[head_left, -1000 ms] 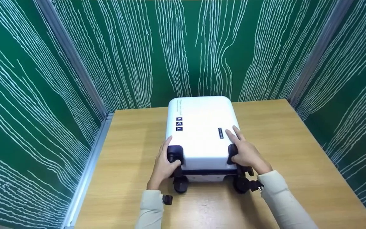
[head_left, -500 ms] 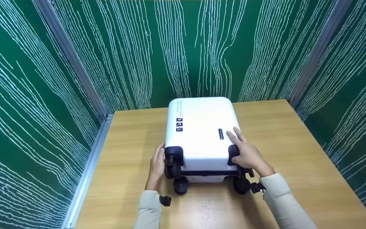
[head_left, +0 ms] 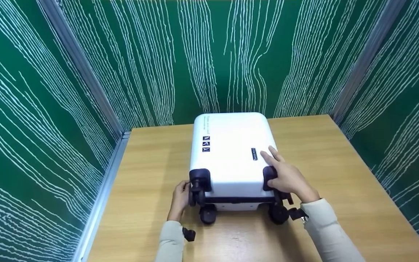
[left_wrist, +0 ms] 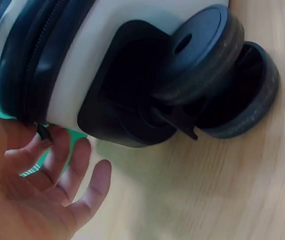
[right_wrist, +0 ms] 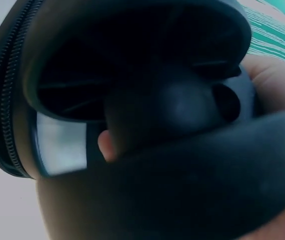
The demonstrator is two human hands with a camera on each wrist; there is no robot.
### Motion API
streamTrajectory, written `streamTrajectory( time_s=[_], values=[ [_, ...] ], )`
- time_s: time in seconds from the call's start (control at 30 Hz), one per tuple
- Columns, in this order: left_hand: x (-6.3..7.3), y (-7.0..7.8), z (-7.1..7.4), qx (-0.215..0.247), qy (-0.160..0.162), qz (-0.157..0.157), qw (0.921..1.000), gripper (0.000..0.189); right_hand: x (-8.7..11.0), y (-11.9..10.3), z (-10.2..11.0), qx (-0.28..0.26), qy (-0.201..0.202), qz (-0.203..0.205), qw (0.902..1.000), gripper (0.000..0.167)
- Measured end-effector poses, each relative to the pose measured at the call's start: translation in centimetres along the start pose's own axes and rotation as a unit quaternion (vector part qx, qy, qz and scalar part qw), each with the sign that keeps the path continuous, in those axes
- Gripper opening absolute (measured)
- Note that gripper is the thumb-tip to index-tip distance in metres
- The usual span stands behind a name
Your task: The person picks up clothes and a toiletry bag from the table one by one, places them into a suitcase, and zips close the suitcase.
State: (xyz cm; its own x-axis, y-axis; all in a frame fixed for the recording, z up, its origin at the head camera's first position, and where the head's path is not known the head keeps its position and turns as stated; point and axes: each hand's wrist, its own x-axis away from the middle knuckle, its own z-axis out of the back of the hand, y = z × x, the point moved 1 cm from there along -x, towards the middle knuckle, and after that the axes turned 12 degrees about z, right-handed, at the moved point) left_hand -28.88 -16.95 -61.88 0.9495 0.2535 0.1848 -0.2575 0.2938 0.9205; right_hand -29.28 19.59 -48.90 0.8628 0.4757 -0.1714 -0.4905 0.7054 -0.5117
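Observation:
A white hard-shell suitcase (head_left: 233, 145) with black corner guards lies flat, its wheels toward me. My left hand (head_left: 179, 199) is low at its left side, by the near corner. In the left wrist view, thumb and forefinger pinch a small black zipper pull (left_wrist: 44, 133) beside the zipper (left_wrist: 37, 55); the other fingers are spread loosely. My right hand (head_left: 288, 179) holds the near right corner, two fingers stretched over the lid and the thumb on the black corner guard (head_left: 270, 177). The right wrist view shows a wheel (right_wrist: 172, 195) covering most of that hand, with one fingertip showing behind it.
The suitcase rests on a wooden table (head_left: 151, 160). Green panels (head_left: 231, 54) with white wavy lines stand at the back and both sides, joined by metal posts (head_left: 82, 69). Black double wheels (left_wrist: 237, 90) stick out from the near end.
My left hand has left the top of the near left corner guard and moved down along the suitcase's left side to the zipper pull. The right hand keeps its place on the corner.

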Motion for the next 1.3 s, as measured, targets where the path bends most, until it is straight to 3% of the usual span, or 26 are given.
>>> streamTrajectory(
  time_s=[0.17, 0.23, 0.33, 0.43, 0.53, 0.67, 0.73, 0.97, 1.13, 1.3],
  values=[
    [0.3, -0.1, 0.4, -0.006, -0.03, 0.028, 0.9991, 0.022, 0.1, 0.4, -0.2, -0.007, -0.001, 0.006, 1.0, 0.103],
    [0.4, -0.1, 0.4, -0.03, -0.029, 0.016, 0.999, 0.021, 0.1, 0.5, -0.3, -0.008, -0.002, 0.006, 0.9999, 0.103],
    [0.5, -0.2, 0.3, -0.091, 0.004, -0.028, 0.9955, 0.021, 0.3, 0.8, -0.5, -0.006, 0.001, 0.001, 1.0, 0.104],
    [0.6, -0.3, 0.2, -0.152, 0.052, -0.06, 0.9852, 0.02, 0.5, 1.0, -0.8, -0.003, 0.003, -0.006, 1.0, 0.105],
    [0.8, -0.2, 0.1, -0.206, 0.1, -0.083, 0.97, 0.023, 0.5, 1.1, -1.2, 0.011, 0.005, -0.015, 0.9998, 0.104],
    [0.9, -0.1, 0.0, -0.268, 0.156, -0.125, 0.9424, 0.026, 0.3, 1.1, -1.5, 0.031, 0.002, -0.021, 0.9993, 0.105],
    [1.1, -0.2, -0.1, -0.284, 0.171, -0.138, 0.9333, 0.027, 0.3, 1.1, -1.5, 0.029, -0.004, -0.015, 0.9995, 0.108],
    [1.9, -0.6, -0.3, -0.293, 0.186, -0.159, 0.9243, 0.028, 0.7, 1.3, -1.4, 0.008, -0.009, 0.005, 0.9999, 0.127],
    [2.1, -0.7, -0.2, -0.295, 0.209, -0.18, 0.9149, 0.026, 0.7, 1.4, -2.3, 0.065, 0.003, -0.008, 0.9979, 0.131],
    [2.6, -0.8, -0.2, -0.308, 0.236, -0.196, 0.9006, 0.025, 1.1, 1.2, -3.1, 0.099, 0.01, -0.033, 0.9944, 0.128]
  ],
)
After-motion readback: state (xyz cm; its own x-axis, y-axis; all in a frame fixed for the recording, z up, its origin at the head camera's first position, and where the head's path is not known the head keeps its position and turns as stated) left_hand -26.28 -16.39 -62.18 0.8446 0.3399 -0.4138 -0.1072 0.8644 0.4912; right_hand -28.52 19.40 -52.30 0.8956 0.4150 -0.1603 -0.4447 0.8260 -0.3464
